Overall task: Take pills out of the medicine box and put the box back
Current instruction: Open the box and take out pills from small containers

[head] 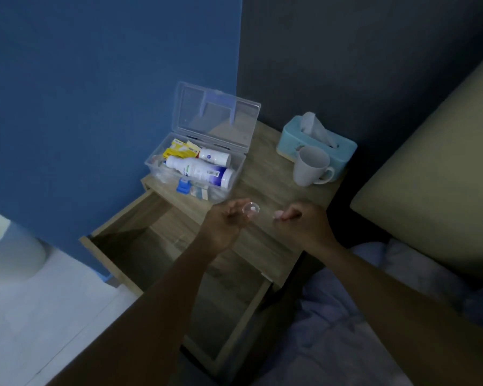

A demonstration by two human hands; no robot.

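Note:
The clear plastic medicine box (236, 174) stands on the wooden nightstand (265, 168) with its lid (218, 118) raised. Inside lie two white bottles (200, 169), yellow packets (180, 148) and a blue item (183, 186). In front of the box, my left hand (223, 224) holds a small clear cup (251, 209) with a white pill in it. My right hand (301, 222) is beside it, fingers closed, pinching a small pale thing (277, 214) at the fingertips; I cannot tell what it is.
A white mug (310, 165) and a light-blue tissue box (315, 140) stand at the nightstand's right. The nightstand drawer (179, 263) is pulled out below my arms. The bed (374, 316) lies to the right, a blue wall (95, 107) behind.

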